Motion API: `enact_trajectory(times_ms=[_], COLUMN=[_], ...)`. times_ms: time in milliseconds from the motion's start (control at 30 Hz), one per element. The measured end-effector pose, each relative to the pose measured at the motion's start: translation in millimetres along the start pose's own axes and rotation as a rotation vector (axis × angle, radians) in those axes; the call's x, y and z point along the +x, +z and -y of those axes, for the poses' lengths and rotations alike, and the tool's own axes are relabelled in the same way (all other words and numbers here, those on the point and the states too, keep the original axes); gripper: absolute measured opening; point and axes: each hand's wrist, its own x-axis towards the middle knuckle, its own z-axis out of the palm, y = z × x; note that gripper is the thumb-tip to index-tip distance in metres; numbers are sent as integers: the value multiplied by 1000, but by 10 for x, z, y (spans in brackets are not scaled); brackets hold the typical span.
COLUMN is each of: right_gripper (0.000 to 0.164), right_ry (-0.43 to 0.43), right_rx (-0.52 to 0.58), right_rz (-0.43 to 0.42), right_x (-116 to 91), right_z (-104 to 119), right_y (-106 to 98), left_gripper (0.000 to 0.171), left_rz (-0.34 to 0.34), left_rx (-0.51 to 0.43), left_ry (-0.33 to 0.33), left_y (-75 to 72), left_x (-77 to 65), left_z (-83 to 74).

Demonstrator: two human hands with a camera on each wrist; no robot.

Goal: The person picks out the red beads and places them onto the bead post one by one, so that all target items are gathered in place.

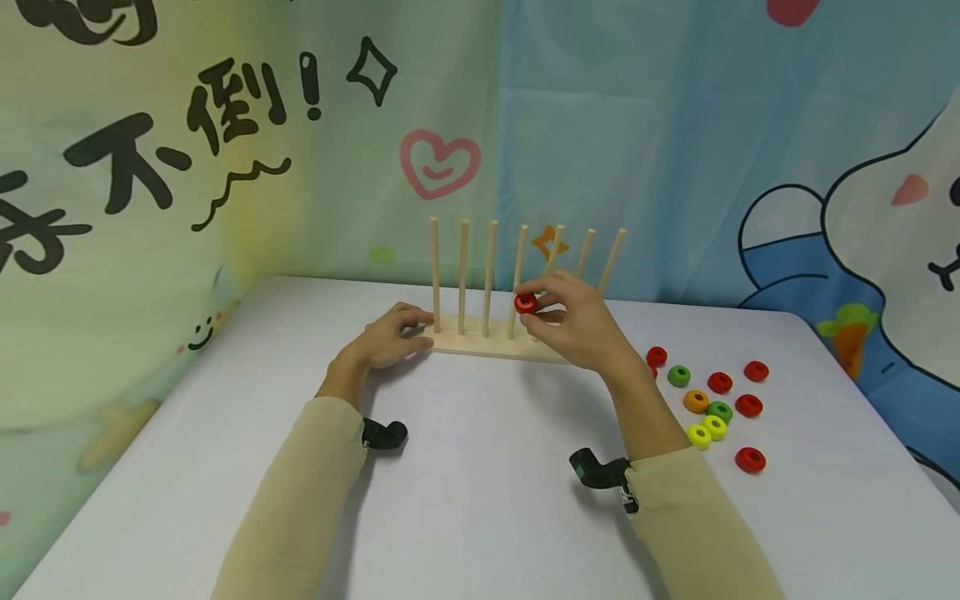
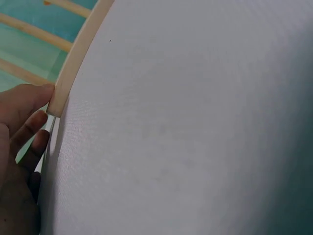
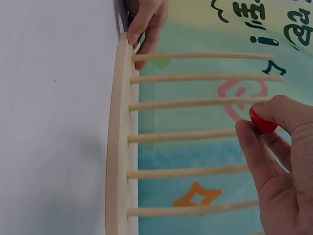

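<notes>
A wooden peg stand (image 1: pixel 480 342) with a row of several upright pegs is at the back of the table. My left hand (image 1: pixel 386 337) holds the left end of its base; in the left wrist view the thumb (image 2: pixel 36 95) presses on the base's end, with the other fingers beside it. Between thumb and fingertips, my right hand (image 1: pixel 581 323) pinches a red ring bead (image 1: pixel 525 303). That bead is in front of the pegs near the middle, partly hiding one. In the right wrist view the red bead (image 3: pixel 264 122) appears near the peg tips. No beads show on the visible pegs.
Loose ring beads lie on the right side of the white table (image 1: pixel 465 467): several red beads (image 1: pixel 750 460), an orange bead (image 1: pixel 696 402), green beads (image 1: pixel 678 376) and yellow beads (image 1: pixel 715 427). My right forearm hides part of this group. A printed cloth (image 1: pixel 585 125) hangs behind the table.
</notes>
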Motion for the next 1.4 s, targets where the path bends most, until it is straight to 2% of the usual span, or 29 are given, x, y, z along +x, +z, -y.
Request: enact_trajectory(times_ms=[333,533,767,1133,1400], right_gripper=[34,32,30,31,28], right_ry=[-33,-72,-120,-206,-248], right_rx=[24,21,87,9,-5], right_rz=[-19,-36,-46,-75,-175], right_x=[177,313,468,721,861], right_z=[143,201,294,438,488], right_y=[160,245,318,392,490], left_gripper=[51,53,52,47,49], left_rz=[-9,-13,-22,-16,-8], left_rx=[-3,-31,-58,-53,-49], left_ry=[-29,-17,-32,-12,-24], left_y=[40,29,-16,17,9], left_x=[27,22,33,25,4], left_z=[71,82,71,62,59])
